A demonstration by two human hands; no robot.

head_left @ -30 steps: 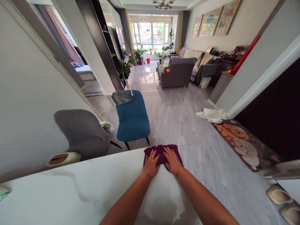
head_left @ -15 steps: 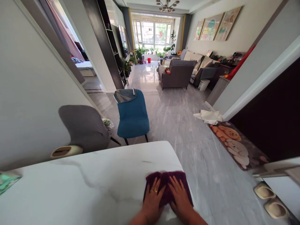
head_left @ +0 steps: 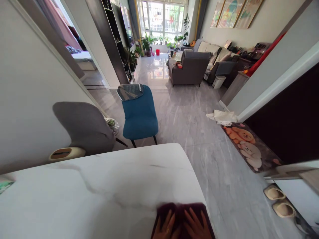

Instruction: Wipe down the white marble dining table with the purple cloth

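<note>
A dark purple cloth (head_left: 180, 210) lies spread on the white marble-patterned table (head_left: 119, 179), close to its right edge. My left hand (head_left: 165, 227) rests flat on the cloth's left half, fingers apart, with a ring on one finger. Beside it my right hand (head_left: 198, 224) presses flat on the right half, its fingers stretched out too. Both wrists are cut off by the bottom of the picture.
Beyond the table's far edge stand a blue chair (head_left: 141, 116) and a grey chair (head_left: 86, 126). A cream tissue box (head_left: 74, 153) sits by the grey chair. On the right are a dog-patterned mat (head_left: 249, 146) and beige slippers (head_left: 284, 209).
Both hands and the cloth have moved nearer to me, down the picture along the table's right side. The camera view has tilted slightly downward.
</note>
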